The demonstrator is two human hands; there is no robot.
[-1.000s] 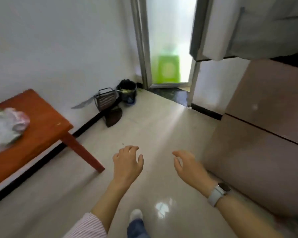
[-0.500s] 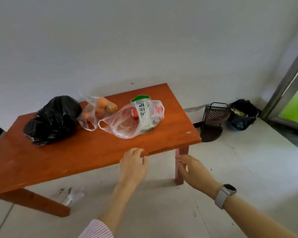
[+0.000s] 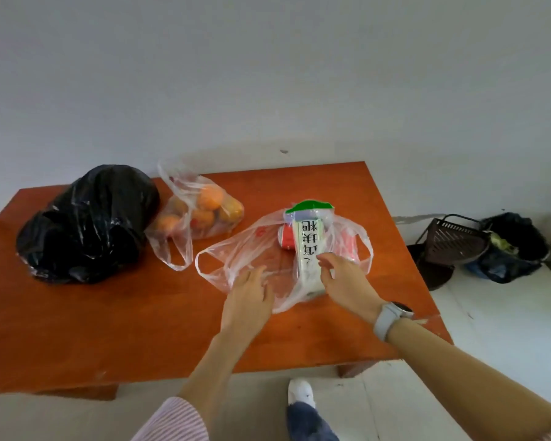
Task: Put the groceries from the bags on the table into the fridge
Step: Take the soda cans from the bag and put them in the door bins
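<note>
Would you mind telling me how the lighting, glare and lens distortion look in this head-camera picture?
Head view: soft, even daylight, with only a faint shadow on the wall behind the table; the black bag shows small glints and the clear bag a mild sheen; the wide-angle lens bows the table's edges; both hands are slightly motion-blurred, yet the carton's print stays legible.

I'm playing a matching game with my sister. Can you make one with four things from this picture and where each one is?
Things:
1. black bag
2. bag of oranges
3. white carton
4. black bin

Places:
a. on the floor, right of the table
b. inside the clear bag nearest the hands
c. at the table's left end
d. in the middle, between the other two bags

Pairs: 1-c, 2-d, 3-b, 4-a
</note>
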